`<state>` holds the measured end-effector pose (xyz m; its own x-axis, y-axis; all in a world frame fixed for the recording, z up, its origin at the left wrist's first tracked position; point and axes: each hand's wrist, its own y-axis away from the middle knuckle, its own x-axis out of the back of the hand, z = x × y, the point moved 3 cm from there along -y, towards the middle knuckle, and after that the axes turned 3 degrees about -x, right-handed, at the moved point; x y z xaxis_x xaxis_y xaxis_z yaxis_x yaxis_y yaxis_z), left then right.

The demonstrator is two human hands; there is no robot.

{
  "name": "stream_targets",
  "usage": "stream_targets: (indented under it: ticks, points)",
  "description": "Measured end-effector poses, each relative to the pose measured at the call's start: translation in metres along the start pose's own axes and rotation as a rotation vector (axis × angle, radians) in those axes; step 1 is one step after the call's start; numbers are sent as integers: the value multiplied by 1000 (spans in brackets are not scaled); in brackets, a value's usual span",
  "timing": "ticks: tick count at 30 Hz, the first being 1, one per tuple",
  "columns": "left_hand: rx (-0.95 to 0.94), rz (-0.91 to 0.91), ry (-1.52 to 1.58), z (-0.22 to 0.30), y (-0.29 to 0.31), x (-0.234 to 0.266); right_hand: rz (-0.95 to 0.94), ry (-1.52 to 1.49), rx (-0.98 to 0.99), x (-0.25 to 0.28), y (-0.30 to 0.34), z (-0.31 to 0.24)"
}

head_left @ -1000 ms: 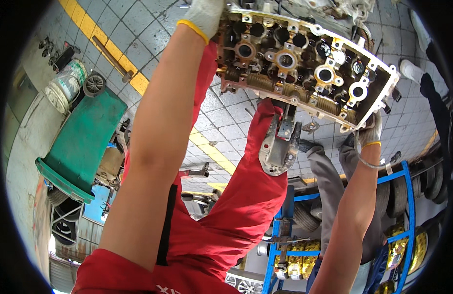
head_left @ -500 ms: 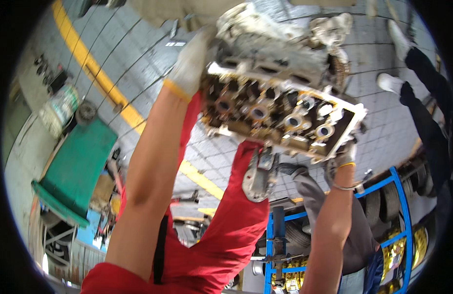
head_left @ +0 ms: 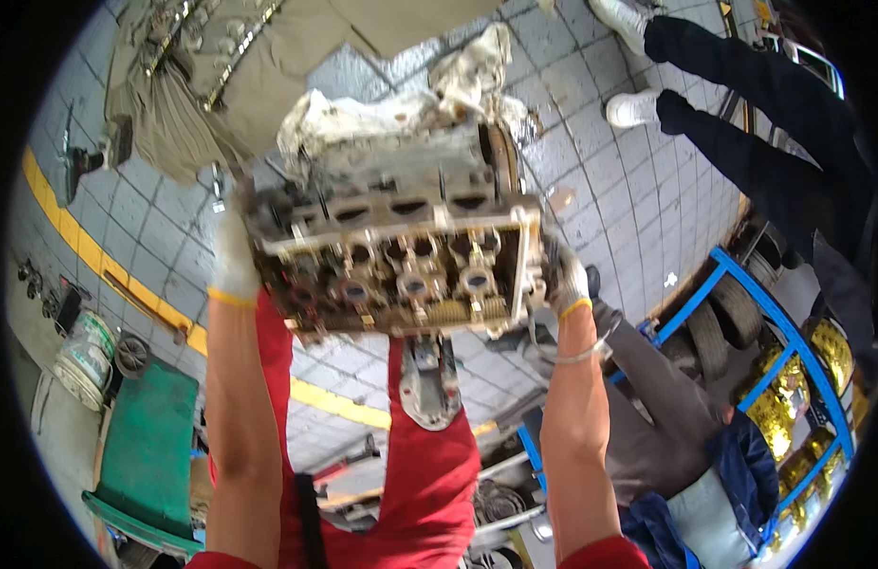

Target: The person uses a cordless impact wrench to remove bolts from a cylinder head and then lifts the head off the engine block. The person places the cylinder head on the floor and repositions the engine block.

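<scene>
I hold a dirty metal cylinder head (head_left: 415, 284) between both hands, its valve side with several round bores facing me. My left hand (head_left: 234, 254), in a whitish glove with a yellow cuff, grips its left end; the fingers are partly hidden behind the metal. My right hand (head_left: 570, 281), gloved alike, is closed round the right end. Just beyond stands a grey engine block (head_left: 401, 166), overlapped by the cylinder head, so I cannot tell whether they touch. A crumpled white cloth (head_left: 363, 116) lies along the block's far side.
Khaki fabric (head_left: 334, 28) with shafts (head_left: 240, 59) on it spreads at the far left. One person in dark trousers (head_left: 733, 142) stands at right; another in grey trousers (head_left: 638, 398) is nearer. A blue tyre rack (head_left: 785, 313), green panel (head_left: 149, 446) and bucket (head_left: 85, 351) flank me.
The cylinder head now appears further left and more level, still in both hands. The whole view has shifted, bringing more of the khaki fabric and shafts into sight.
</scene>
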<state>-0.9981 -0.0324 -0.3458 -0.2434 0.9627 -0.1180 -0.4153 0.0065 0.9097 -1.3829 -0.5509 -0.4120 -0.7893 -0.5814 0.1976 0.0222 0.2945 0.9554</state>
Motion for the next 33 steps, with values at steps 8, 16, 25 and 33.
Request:
stream_targets:
  ticks: [8,16,25,33]
  points:
    - [-57,1,-173,-1,-25,4,114,-131,-6,-30,28,-8]
    - [40,-53,-28,0,-7,-15,-23,-207,-57,-37,26,-9]
    - [7,8,-198,-1,-18,-9,39,390,402,-12,-39,-30]
    - [2,-3,-197,3,-21,0,-80,-143,-31,-54,35,-14]
